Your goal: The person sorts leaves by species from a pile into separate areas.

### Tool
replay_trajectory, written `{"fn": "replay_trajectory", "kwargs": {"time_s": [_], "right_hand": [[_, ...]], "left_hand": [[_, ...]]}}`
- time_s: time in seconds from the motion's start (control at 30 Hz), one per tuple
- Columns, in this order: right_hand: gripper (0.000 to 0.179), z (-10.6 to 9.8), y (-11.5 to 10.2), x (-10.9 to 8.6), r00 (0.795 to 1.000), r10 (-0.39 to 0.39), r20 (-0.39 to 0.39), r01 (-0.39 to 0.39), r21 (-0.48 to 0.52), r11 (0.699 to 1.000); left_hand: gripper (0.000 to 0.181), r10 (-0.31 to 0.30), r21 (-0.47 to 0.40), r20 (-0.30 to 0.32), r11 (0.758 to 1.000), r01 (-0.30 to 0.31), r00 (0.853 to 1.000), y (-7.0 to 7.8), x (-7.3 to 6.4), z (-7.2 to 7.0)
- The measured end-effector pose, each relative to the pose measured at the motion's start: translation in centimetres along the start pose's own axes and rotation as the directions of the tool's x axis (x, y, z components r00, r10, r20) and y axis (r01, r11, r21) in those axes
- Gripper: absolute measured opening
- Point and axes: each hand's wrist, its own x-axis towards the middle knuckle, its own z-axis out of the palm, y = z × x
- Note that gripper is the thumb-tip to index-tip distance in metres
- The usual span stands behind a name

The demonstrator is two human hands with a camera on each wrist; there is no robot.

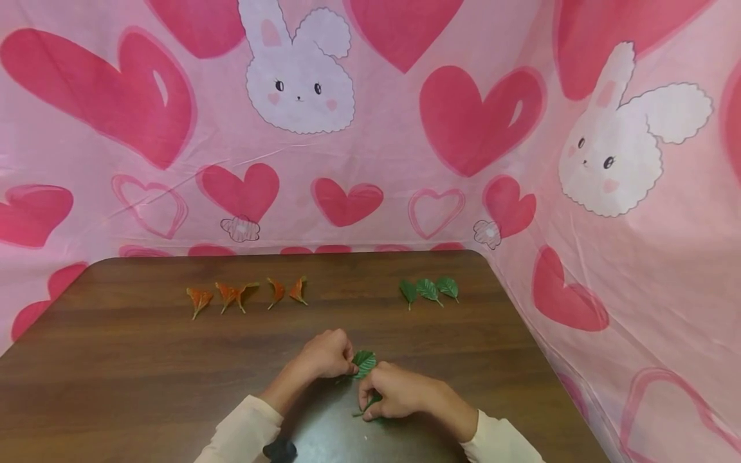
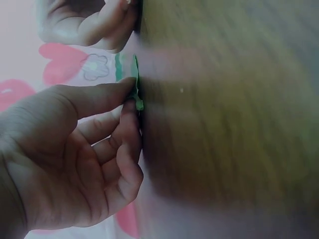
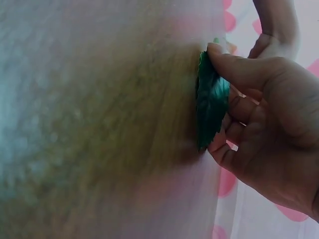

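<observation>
In the head view my left hand (image 1: 327,354) pinches a green leaf (image 1: 365,364) near its stem, low over the brown table. The left wrist view shows that leaf (image 2: 135,69) edge-on between thumb and forefinger. Just in front and to the right, my right hand (image 1: 401,391) holds a second green leaf (image 1: 373,402), its stem pointing left. Seen from the right wrist, this leaf (image 3: 212,107) has toothed edges and a glossy dark face, with my thumb at one end and a fingertip by the other.
Three green leaves (image 1: 428,290) lie in a row at the table's (image 1: 145,360) back right. Several orange, curled leaves (image 1: 199,299) form a row at the back left. A small black object (image 1: 280,449) is beside my left sleeve. Pink heart-print cloth (image 1: 370,148) hangs behind and to the right.
</observation>
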Motion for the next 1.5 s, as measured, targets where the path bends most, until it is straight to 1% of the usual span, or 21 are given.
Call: {"fn": "replay_trajectory", "kwargs": {"time_s": [0.1,0.2,0.27,0.3,0.37,0.43,0.5,0.57,0.7,0.8,0.93,1.03,1.1,1.17,1.33,1.43,1.5], "right_hand": [[0.009,0.1,0.4,-0.1,0.999,-0.050,0.006,0.050,0.054,0.997],[0.004,0.2,0.9,-0.3,0.994,-0.109,0.003,0.108,0.127,0.986],[0.008,0.2,1.2,-0.5,0.990,-0.138,-0.004,0.137,0.168,0.976],[0.011,0.2,1.4,-0.5,0.989,-0.145,-0.008,0.143,0.204,0.968],[0.013,0.3,1.7,-0.6,0.987,-0.160,-0.033,0.163,0.249,0.955],[0.011,0.3,1.9,-0.7,0.985,-0.160,-0.067,0.173,0.295,0.940],[0.008,0.4,2.0,-0.7,0.981,-0.155,-0.118,0.187,0.341,0.921],[0.008,0.4,2.1,-0.8,0.973,-0.159,-0.170,0.211,0.354,0.911],[0.009,0.3,2.4,-0.9,0.956,-0.167,-0.243,0.256,0.399,0.880],[0.010,0.2,2.6,-1.0,0.951,-0.152,-0.268,0.262,0.444,0.857],[0.014,0.0,2.7,-1.1,0.954,-0.110,-0.280,0.246,0.517,0.820],[0.021,-0.1,2.7,-1.2,0.947,-0.121,-0.299,0.274,0.548,0.791],[0.026,-0.3,2.7,-1.2,0.940,-0.133,-0.316,0.296,0.555,0.777],[0.028,-0.4,2.7,-1.2,0.934,-0.136,-0.330,0.309,0.558,0.770],[0.018,-0.7,2.8,-1.5,0.933,-0.110,-0.342,0.300,0.571,0.765],[0.016,-0.7,2.9,-1.5,0.925,-0.118,-0.361,0.320,0.574,0.754],[0.015,-0.7,2.9,-1.5,0.914,-0.126,-0.386,0.344,0.570,0.746]], "left_hand": [[0.041,0.011,0.002,-0.003,1.000,-0.011,1.000,-0.1,-0.1,0.1],[0.042,0.027,0.004,0.002,1.000,-0.027,1.000,-0.1,-0.2,0.1],[0.043,0.038,0.003,0.008,0.999,-0.038,0.999,0.0,-0.3,0.0],[0.044,0.041,0.005,0.011,0.999,-0.041,0.999,0.0,-0.3,0.0],[0.045,0.044,0.007,0.015,0.999,-0.045,0.999,0.1,-0.4,0.0],[0.045,0.041,0.008,0.018,0.999,-0.041,0.999,0.0,-0.4,0.0],[0.045,0.032,0.007,0.018,0.999,-0.032,0.999,-0.1,-0.3,0.1],[0.045,0.026,0.002,0.019,1.000,-0.026,0.999,-0.2,-0.3,0.2],[0.041,0.027,-0.015,0.014,1.000,-0.027,1.000,-0.3,-0.4,0.2],[0.036,0.038,-0.045,0.013,0.998,-0.037,0.999,-0.2,-0.6,0.0],[0.031,0.041,-0.075,0.012,0.996,-0.040,0.999,-0.1,-0.7,-0.1],[0.027,0.038,-0.076,-0.002,0.996,-0.038,0.999,-0.2,-0.7,0.0],[0.025,0.038,-0.081,-0.010,0.996,-0.038,0.999,-0.3,-0.6,0.1],[0.021,0.045,-0.092,-0.027,0.995,-0.047,0.999,-0.3,-0.5,0.1],[0.015,0.081,-0.164,-0.058,0.982,-0.090,0.995,-0.4,-0.2,0.1],[0.016,0.092,-0.201,-0.066,0.974,-0.103,0.994,-0.4,-0.2,0.1],[0.015,0.093,-0.213,-0.072,0.971,-0.106,0.993,-0.5,-0.1,0.1]]}}
